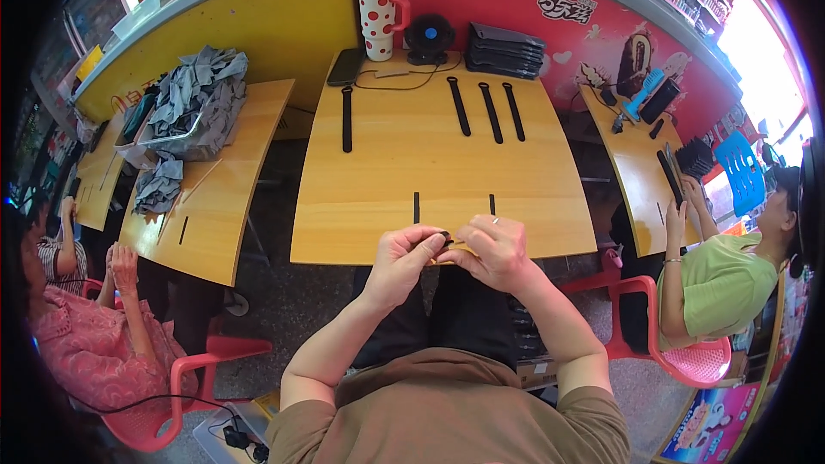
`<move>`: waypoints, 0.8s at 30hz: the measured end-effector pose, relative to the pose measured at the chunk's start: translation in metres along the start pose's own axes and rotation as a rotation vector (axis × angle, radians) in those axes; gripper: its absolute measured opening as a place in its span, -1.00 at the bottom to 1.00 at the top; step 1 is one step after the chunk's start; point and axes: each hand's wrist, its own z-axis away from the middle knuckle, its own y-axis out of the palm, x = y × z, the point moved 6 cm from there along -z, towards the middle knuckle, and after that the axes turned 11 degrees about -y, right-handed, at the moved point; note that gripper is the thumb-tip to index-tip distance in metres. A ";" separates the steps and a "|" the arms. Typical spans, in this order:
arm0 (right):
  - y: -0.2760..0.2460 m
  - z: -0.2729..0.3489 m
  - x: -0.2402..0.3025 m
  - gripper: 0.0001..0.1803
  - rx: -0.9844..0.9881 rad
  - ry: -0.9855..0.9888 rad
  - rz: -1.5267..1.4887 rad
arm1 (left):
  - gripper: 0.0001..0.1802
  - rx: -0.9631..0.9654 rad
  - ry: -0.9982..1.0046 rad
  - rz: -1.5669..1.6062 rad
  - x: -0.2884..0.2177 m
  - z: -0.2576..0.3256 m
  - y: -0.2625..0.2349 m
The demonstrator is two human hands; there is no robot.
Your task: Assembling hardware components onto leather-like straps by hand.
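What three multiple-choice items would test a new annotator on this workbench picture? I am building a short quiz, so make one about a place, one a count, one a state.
1. Where does the spotted mug stand?
A. far edge of the middle table
B. on the floor
C. on the left table

2. How many black straps lie side by side at the table's far right?
A. one
B. three
C. six

3. What are the hands doing?
A. resting flat and apart
B. both pinching one small dark piece
C. lifting the mug

Answers: 1 A, the mug sits by the small fan at the back of the wooden table. 2 B, three parallel strips show. 3 B, the left hand and right hand meet on the small dark piece at the near edge.
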 end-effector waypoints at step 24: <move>-0.059 0.014 0.071 -0.70 0.007 -0.185 -0.067 | -0.68 -0.517 0.099 0.661 -0.079 -0.071 -0.212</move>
